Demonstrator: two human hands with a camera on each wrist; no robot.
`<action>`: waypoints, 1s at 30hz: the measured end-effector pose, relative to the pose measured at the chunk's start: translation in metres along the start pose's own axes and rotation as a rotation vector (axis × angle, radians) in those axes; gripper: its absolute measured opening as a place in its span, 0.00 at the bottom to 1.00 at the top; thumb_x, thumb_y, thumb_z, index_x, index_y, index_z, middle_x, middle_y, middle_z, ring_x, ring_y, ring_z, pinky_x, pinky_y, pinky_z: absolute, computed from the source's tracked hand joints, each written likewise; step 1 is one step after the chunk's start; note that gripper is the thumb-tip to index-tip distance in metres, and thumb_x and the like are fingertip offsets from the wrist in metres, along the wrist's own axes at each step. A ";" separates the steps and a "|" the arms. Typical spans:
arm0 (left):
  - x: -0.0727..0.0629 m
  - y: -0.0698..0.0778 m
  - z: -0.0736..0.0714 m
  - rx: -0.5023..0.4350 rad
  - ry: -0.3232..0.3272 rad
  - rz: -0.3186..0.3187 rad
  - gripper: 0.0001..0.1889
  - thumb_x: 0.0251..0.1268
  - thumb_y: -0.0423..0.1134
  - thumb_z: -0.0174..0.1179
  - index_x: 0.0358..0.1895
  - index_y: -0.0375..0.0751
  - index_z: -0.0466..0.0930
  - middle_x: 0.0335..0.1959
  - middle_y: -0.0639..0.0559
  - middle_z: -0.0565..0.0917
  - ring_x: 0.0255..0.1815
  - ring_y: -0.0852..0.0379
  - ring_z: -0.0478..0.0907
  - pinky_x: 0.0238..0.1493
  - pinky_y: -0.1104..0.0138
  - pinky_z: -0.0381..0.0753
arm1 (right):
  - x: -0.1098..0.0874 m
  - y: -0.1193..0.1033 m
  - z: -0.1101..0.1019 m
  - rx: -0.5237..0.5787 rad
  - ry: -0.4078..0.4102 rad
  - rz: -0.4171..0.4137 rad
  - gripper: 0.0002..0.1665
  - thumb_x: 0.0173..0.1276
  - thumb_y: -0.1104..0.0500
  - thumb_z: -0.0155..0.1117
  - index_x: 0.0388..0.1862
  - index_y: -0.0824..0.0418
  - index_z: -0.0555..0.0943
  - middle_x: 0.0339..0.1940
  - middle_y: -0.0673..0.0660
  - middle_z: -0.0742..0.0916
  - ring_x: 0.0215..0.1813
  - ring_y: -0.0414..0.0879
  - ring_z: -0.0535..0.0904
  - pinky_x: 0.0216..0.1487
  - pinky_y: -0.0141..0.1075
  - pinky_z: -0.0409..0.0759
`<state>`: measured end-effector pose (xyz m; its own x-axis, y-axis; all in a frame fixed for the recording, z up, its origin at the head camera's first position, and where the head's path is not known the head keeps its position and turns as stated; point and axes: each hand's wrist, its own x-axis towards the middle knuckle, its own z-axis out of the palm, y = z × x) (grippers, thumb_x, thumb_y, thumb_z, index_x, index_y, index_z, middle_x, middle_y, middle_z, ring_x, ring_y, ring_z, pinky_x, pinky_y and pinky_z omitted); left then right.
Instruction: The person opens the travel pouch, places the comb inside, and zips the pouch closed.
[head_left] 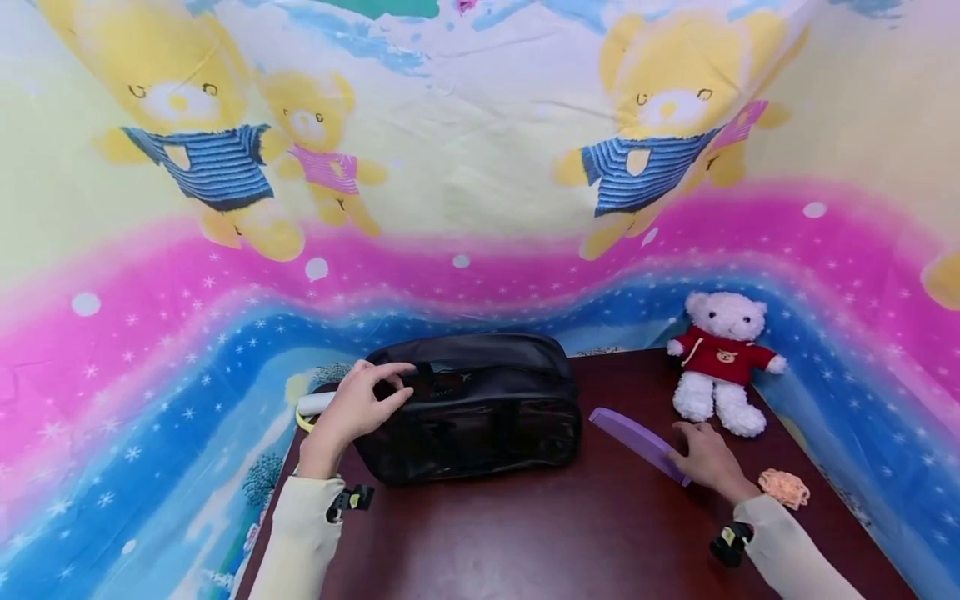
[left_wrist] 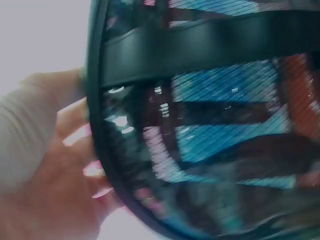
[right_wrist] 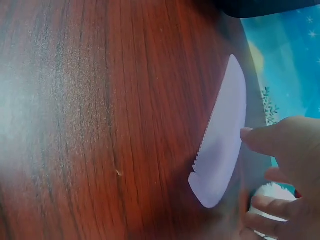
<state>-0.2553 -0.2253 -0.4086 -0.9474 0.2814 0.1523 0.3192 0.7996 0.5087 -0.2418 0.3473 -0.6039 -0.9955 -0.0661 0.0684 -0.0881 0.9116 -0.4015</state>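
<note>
A black bag [head_left: 468, 433] with a glossy see-through panel stands at the table's back left. My left hand [head_left: 366, 402] is over its left end, thumb and forefinger apart. The left wrist view has this hand [left_wrist: 55, 165] beside the bag's dark edging [left_wrist: 95, 120]; some fingertips are hidden behind it. To the right of the bag lies a purple comb [head_left: 637, 437], teeth visible in the right wrist view. My right hand [head_left: 708, 458] is at the comb's near end. Its thumb [right_wrist: 260, 140] meets or nearly meets the comb's back, with the other fingers loosely bent.
A white teddy bear [head_left: 723, 358] in a red sweater sits at the back right. A peach-coloured crinkled bundle [head_left: 783, 487] lies near the right edge. Left of the bag is a white item [head_left: 315, 403] with a yellow loop. Printed cloth [head_left: 465, 167] hangs behind the table [head_left: 465, 542].
</note>
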 end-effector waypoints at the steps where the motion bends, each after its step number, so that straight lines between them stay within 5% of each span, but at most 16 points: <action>1: 0.001 0.002 -0.004 0.004 -0.042 0.012 0.24 0.73 0.48 0.64 0.70 0.55 0.77 0.51 0.51 0.84 0.56 0.49 0.69 0.55 0.49 0.72 | 0.001 -0.001 0.001 0.001 -0.020 0.012 0.37 0.66 0.49 0.73 0.63 0.74 0.76 0.52 0.76 0.80 0.49 0.66 0.79 0.49 0.64 0.80; 6: 0.007 0.008 -0.017 0.058 -0.218 0.020 0.40 0.70 0.55 0.66 0.82 0.55 0.60 0.75 0.43 0.69 0.72 0.40 0.58 0.70 0.36 0.61 | 0.005 -0.004 0.004 -0.006 -0.113 0.062 0.48 0.65 0.41 0.73 0.69 0.75 0.71 0.54 0.76 0.79 0.48 0.64 0.78 0.49 0.62 0.80; 11: 0.008 0.008 -0.021 0.082 -0.296 -0.022 0.54 0.61 0.62 0.70 0.85 0.54 0.48 0.83 0.42 0.55 0.80 0.36 0.47 0.75 0.32 0.49 | 0.008 -0.005 0.009 -0.029 -0.149 0.074 0.51 0.61 0.40 0.76 0.70 0.75 0.71 0.54 0.75 0.79 0.49 0.65 0.76 0.45 0.61 0.80; 18: 0.013 0.007 -0.016 0.129 -0.310 -0.034 0.65 0.51 0.68 0.73 0.86 0.54 0.41 0.83 0.43 0.53 0.78 0.37 0.49 0.73 0.35 0.54 | 0.011 -0.006 0.006 -0.020 -0.206 0.133 0.49 0.59 0.40 0.78 0.66 0.74 0.73 0.47 0.71 0.81 0.45 0.61 0.77 0.40 0.55 0.80; 24: 0.016 0.008 -0.010 0.159 -0.281 -0.044 0.72 0.42 0.75 0.74 0.86 0.53 0.37 0.83 0.45 0.53 0.74 0.40 0.52 0.67 0.42 0.59 | 0.011 -0.008 0.000 0.117 -0.284 0.228 0.30 0.60 0.46 0.79 0.42 0.71 0.79 0.27 0.58 0.83 0.26 0.48 0.79 0.28 0.39 0.76; 30: 0.018 0.008 -0.007 0.167 -0.269 -0.047 0.75 0.37 0.77 0.74 0.85 0.52 0.37 0.83 0.43 0.52 0.76 0.38 0.50 0.70 0.38 0.55 | 0.007 0.001 -0.005 0.265 -0.339 0.286 0.20 0.62 0.57 0.76 0.38 0.71 0.77 0.29 0.61 0.82 0.23 0.47 0.80 0.24 0.37 0.82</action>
<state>-0.2701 -0.2174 -0.3957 -0.9287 0.3545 -0.1085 0.2956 0.8847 0.3604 -0.2487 0.3500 -0.5997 -0.9329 0.0032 -0.3601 0.2272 0.7810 -0.5817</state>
